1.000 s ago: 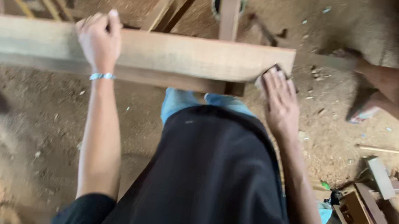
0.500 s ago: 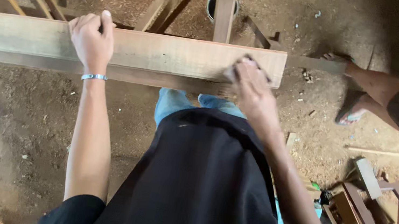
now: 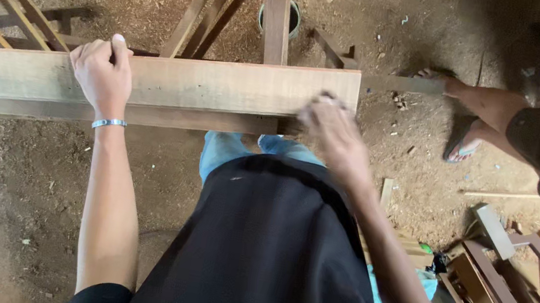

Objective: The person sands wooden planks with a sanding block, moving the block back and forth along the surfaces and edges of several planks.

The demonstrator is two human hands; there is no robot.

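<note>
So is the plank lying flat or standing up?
Flat. The plank lies level, left hand pressing its top, right hand on its near edge.
</note>
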